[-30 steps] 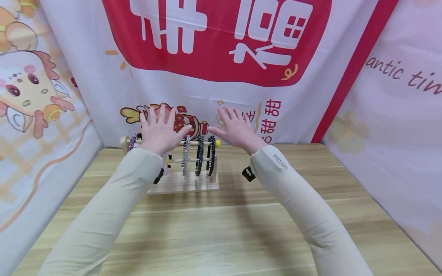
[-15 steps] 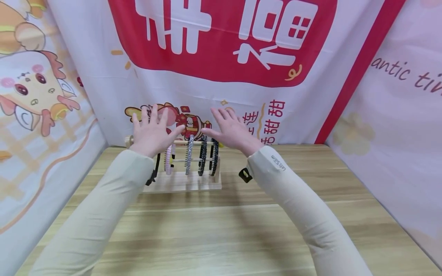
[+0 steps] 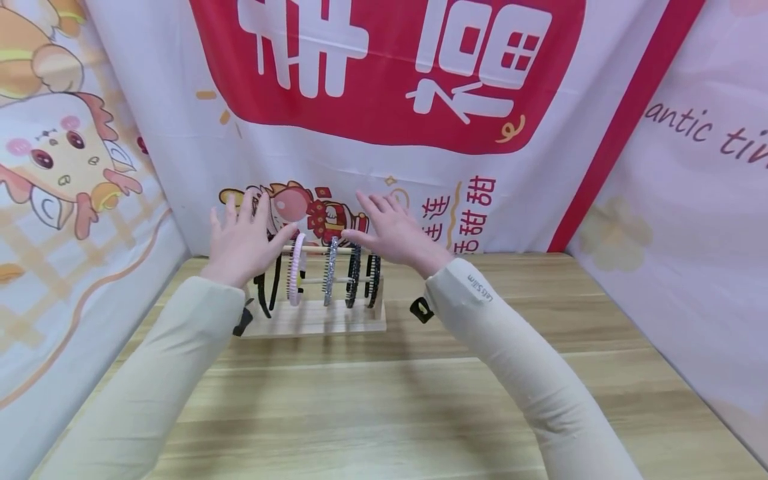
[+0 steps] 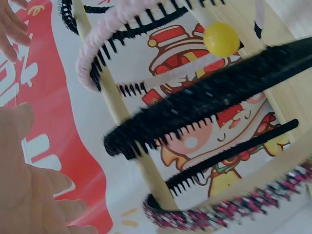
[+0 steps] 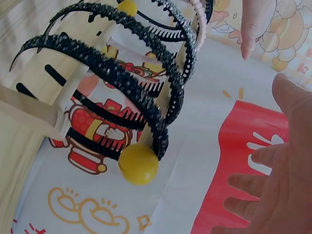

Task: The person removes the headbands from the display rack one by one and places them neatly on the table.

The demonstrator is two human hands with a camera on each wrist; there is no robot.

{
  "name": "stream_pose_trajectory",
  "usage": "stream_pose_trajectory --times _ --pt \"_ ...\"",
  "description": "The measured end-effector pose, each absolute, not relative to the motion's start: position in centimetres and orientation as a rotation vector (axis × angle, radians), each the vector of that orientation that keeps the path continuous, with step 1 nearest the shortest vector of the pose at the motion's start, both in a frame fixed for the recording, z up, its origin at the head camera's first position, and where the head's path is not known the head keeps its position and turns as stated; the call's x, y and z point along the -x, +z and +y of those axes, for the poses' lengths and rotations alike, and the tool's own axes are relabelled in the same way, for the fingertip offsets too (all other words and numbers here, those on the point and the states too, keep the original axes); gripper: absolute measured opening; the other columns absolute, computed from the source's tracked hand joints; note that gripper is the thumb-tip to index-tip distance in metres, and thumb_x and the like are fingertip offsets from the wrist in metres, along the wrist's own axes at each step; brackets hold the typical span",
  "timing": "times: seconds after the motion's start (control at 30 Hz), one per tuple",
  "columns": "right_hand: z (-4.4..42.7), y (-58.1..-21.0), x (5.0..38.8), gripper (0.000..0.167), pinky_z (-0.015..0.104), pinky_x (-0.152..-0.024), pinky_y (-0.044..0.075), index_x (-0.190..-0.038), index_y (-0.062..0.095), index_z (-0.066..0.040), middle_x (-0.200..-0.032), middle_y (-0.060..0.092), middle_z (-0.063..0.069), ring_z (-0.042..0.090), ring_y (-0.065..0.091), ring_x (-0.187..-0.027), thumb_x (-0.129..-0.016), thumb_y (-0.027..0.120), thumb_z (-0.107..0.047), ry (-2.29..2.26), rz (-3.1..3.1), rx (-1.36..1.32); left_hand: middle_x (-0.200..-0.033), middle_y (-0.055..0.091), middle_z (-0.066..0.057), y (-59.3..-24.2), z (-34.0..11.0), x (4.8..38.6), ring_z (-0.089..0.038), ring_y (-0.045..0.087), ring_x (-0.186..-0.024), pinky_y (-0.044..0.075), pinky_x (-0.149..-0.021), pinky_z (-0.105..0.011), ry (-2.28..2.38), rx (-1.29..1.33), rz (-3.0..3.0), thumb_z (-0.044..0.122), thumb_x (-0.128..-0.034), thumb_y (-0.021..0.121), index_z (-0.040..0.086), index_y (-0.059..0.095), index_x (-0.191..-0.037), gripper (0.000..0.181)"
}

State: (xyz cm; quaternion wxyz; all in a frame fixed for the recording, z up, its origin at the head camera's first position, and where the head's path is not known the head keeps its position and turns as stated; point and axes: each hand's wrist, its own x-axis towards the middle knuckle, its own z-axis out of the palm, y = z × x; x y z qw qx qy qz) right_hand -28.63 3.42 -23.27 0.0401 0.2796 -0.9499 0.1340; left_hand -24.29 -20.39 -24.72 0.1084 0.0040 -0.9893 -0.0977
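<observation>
Several headbands hang over the rods of a wooden rack. My left hand (image 3: 240, 243) hovers at the rack's left part with fingers spread, holding nothing. Near it are a black headband (image 4: 204, 97), a pink headband (image 3: 296, 270) and a pink-and-silver glittery headband (image 4: 234, 209). Above the rack's right end is my right hand (image 3: 396, 230), fingers extended and nothing in its grasp. Below it hang black sparkly headbands (image 5: 97, 63), with a silver headband (image 3: 329, 273) to their left. A yellow ball (image 5: 138, 164) caps the rod's end. In the head view, my left hand hides the rack's left end.
The rack's pale base (image 3: 312, 323) stands on a wood-grain table (image 3: 372, 413), near its back edge. Behind hangs a white cloth with a red printed panel (image 3: 384, 100). Printed cloths also enclose the left side (image 3: 138, 220) and right side (image 3: 672, 220).
My left hand has moved left and down along the rack, uncovering the pink and black headbands. My right hand has shifted slightly left, over the rod's right end. Both hands stay spread.
</observation>
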Motion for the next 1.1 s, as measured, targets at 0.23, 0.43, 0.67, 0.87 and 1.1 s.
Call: stream_pose_trajectory --times 0.23,0.43,0.67,0.87,1.1 --pt "2.9 -23.4 28.3 0.083 0.046 -0.111 0.011 -0.149 0.004 -0.023 -0.152 0.016 0.005 0.026 0.011 -0.138 -0.087 0.039 -0.064 0.426 -2.895 -0.907 -0.149 -0.008 -0.026 -25.4 -22.1 24.1 -0.042 -0.015 -0.133 -0.018 -0.102 -0.059 -0.345 0.006 -2.862 0.064 -0.0909 0.019 0.003 -0.002 -0.146 0.085" --pt "2.6 -23.6 28.2 0.081 0.049 -0.11 0.018 -0.149 0.006 -0.026 -0.152 0.016 0.004 0.025 0.014 -0.137 -0.087 0.044 -0.061 0.484 -2.903 -0.969 -0.148 -0.006 -0.027 -26.1 -23.4 23.6 -0.042 -0.013 -0.133 -0.017 -0.102 -0.058 -0.392 0.058 -2.808 0.062 -0.0919 0.021 0.0 0.001 -0.146 0.085" --pt "2.6 -23.7 27.9 0.079 0.047 -0.108 0.022 -0.149 0.009 -0.027 -0.151 0.018 0.004 0.023 0.018 -0.136 -0.087 0.045 -0.06 0.528 -2.898 -1.028 -0.147 -0.005 -0.029 -27.2 -24.8 23.3 -0.038 -0.015 -0.134 -0.016 -0.104 -0.054 -0.448 0.131 -2.764 0.056 -0.0947 0.026 -0.003 0.003 -0.145 0.081" --pt "2.7 -23.9 28.0 0.076 0.046 -0.107 0.026 -0.149 0.015 -0.025 -0.149 0.025 0.004 0.022 0.023 -0.134 -0.088 0.048 -0.057 0.608 -2.875 -1.014 -0.147 -0.003 -0.029 -27.9 -25.8 23.2 -0.04 -0.011 -0.134 -0.013 -0.107 -0.051 -0.487 0.17 -2.745 0.05 -0.0967 0.029 -0.004 0.004 -0.145 0.077" --pt "3.1 -24.4 28.4 0.074 0.043 -0.107 0.027 -0.148 0.018 -0.023 -0.147 0.03 0.004 0.022 0.028 -0.132 -0.089 0.048 -0.055 0.651 -2.838 -1.016 -0.149 -0.002 -0.026 -28.8 -26.8 22.9 -0.039 -0.01 -0.134 -0.013 -0.106 -0.051 -0.53 0.166 -2.746 0.049 -0.0975 0.028 -0.004 0.004 -0.144 0.074"
